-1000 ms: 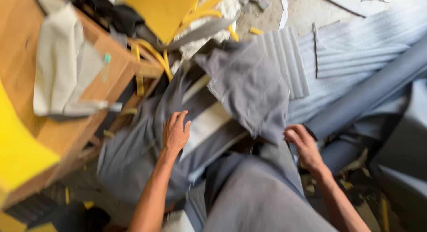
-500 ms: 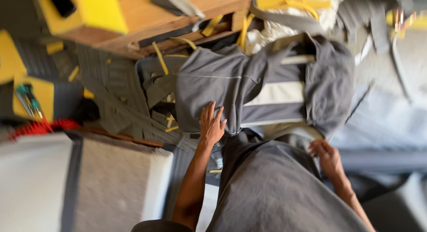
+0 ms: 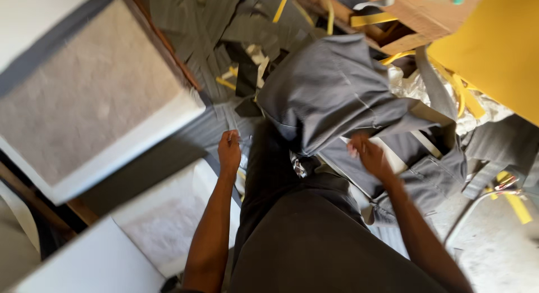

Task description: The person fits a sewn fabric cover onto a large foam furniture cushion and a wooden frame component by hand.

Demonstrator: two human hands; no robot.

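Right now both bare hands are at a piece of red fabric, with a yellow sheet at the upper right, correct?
Not quite: the fabric is grey, not red. The head view shows the left hand and the right hand at it, and the yellow sheet is indeed at the upper right.

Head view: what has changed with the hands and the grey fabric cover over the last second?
The left hand, earlier flat on the grey fabric cover, now sits off its left edge, fingers curled; whether it grips anything is unclear. The right hand has come up under the cover's lower edge. The cover itself looks bunched up rather than spread flat. The camera swung, so the white foam cushion now fills the left. Yellow strips remain scattered.
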